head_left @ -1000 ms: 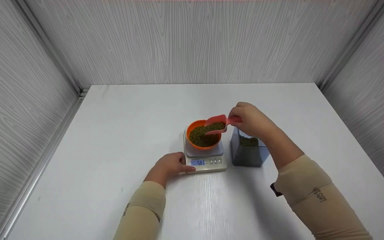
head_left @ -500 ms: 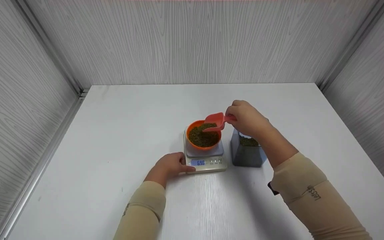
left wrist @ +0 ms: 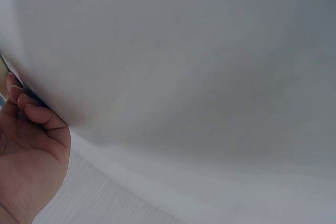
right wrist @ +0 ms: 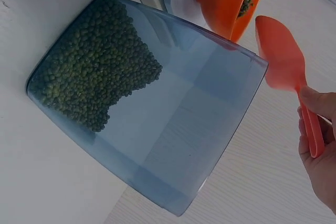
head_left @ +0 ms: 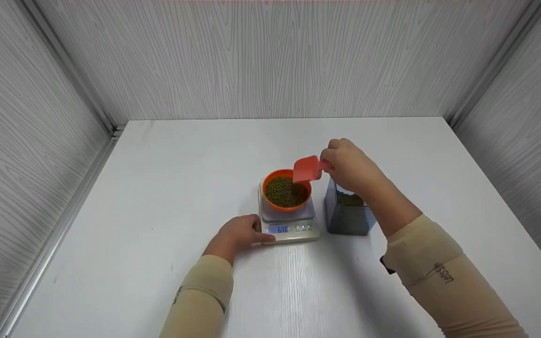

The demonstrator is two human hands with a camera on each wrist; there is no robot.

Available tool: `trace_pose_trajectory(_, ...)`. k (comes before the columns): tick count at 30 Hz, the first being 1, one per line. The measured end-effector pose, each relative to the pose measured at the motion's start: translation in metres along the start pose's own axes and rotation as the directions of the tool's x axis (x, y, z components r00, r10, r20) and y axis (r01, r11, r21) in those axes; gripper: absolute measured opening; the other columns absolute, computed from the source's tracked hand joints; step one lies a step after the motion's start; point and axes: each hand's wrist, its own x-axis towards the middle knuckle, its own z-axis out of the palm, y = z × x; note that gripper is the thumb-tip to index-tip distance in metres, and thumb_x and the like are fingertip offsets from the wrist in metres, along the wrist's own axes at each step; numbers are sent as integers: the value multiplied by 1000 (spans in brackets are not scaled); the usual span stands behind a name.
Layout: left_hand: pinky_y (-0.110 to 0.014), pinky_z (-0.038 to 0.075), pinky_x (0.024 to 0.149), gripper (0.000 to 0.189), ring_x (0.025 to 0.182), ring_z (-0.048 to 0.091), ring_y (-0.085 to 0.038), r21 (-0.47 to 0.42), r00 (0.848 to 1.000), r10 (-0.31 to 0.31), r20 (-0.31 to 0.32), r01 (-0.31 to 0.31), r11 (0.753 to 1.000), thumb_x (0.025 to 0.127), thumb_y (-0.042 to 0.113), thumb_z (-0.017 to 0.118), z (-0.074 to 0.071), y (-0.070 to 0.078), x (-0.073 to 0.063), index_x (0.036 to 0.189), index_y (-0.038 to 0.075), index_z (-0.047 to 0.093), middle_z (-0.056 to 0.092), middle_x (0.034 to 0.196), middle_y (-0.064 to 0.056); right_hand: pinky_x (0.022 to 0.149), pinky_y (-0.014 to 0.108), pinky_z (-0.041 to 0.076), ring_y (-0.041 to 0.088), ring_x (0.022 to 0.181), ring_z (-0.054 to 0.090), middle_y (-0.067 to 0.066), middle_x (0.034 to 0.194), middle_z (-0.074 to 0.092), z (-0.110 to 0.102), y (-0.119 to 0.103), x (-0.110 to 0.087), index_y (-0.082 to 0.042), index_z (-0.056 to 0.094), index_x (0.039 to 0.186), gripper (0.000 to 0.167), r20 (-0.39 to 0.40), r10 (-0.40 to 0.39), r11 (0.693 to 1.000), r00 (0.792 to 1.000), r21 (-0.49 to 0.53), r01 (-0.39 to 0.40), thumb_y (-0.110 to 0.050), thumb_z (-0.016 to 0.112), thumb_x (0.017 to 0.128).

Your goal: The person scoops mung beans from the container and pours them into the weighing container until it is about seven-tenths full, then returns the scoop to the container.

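My right hand [head_left: 351,164] grips the handle of a red scoop [head_left: 306,169], tilted with its lip over the right rim of an orange bowl [head_left: 280,207]. Green mung beans [head_left: 285,191] fill much of the bowl, which sits on a white kitchen scale [head_left: 309,233] with a lit display. In the right wrist view the scoop [right wrist: 281,56] hangs beside the orange bowl [right wrist: 223,3], its back side showing. My left hand [head_left: 240,232] holds the scale's front left corner, thumb along the front edge; the left wrist view shows its fingers [left wrist: 39,113] curled at the scale's side.
A clear bluish bin [head_left: 348,223] stands just right of the scale, below my right forearm. More mung beans [right wrist: 94,66] lie in its bottom. The white table [head_left: 181,164] ends at grained panels [head_left: 270,61] at the back and sides.
The scoop has tipped over further, and the beans seen in it have gone into the bowl. The display digits have changed. My left hand has stayed in place.
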Motion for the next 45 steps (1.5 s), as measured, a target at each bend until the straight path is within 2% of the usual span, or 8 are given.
trace_pose_trajectory(9,-33,36,67,43,77,48,-18,-9,1000,-9,2,9,1000,70,54,71,2,-1,2,83,17,53,52,76,1,75,33,48,23,86,49,9,89,57,-14,4,-6,-4,67,94,16,-49,3,1000,999,12,-2,0,68,78)
trace_pose_trajectory(16,-33,37,68,44,78,48,-18,-6,1000,-22,4,22,1000,69,54,71,1,0,1,84,17,54,52,76,0,74,37,49,24,88,49,9,90,56,-40,20,-17,-3,67,94,18,-18,80,995,997,57,-79,3,67,78)
trace_pose_trajectory(20,-33,36,68,44,78,48,-18,-8,1000,-12,1,12,1000,69,54,72,0,-1,0,83,17,53,52,76,1,71,38,48,25,83,50,10,85,56,-52,32,-25,-1,67,90,16,-18,59,997,998,49,-58,8,65,76)
trace_pose_trajectory(27,-33,35,69,45,77,47,-17,-5,1000,9,3,-9,1000,68,54,72,-1,-4,1,82,16,52,50,74,2,68,39,48,26,77,52,10,80,55,-66,40,-36,0,67,85,15,86,84,996,993,-11,-84,10,63,74)
trace_pose_trajectory(33,-35,37,73,47,81,47,-18,-9,1000,8,7,-8,1000,67,55,72,-1,-4,3,85,17,53,53,79,1,67,39,48,28,79,51,13,81,55,-49,36,-35,2,67,85,19,188,109,983,976,-168,-78,13,58,72)
trace_pose_trajectory(36,-35,37,74,47,82,47,-19,-14,1000,8,10,-8,1000,67,56,72,-1,-3,3,86,17,53,53,80,1,70,39,49,29,80,52,15,83,56,-33,35,-34,2,67,88,23,236,97,962,967,-271,-30,13,63,68)
trace_pose_trajectory(41,-35,36,72,46,80,48,-19,-10,1000,12,5,-12,1000,68,56,72,-1,-2,2,83,17,52,52,78,0,78,39,47,30,83,52,15,86,58,-7,35,-32,0,67,91,30,312,51,902,949,-422,90,-8,79,64)
trace_pose_trajectory(45,-35,37,72,46,81,48,-19,-13,1000,2,8,-2,1000,67,56,72,-1,-1,2,84,17,52,53,79,0,78,38,45,29,82,51,14,86,58,7,37,-30,-1,67,88,33,338,40,877,940,-462,129,-18,81,63)
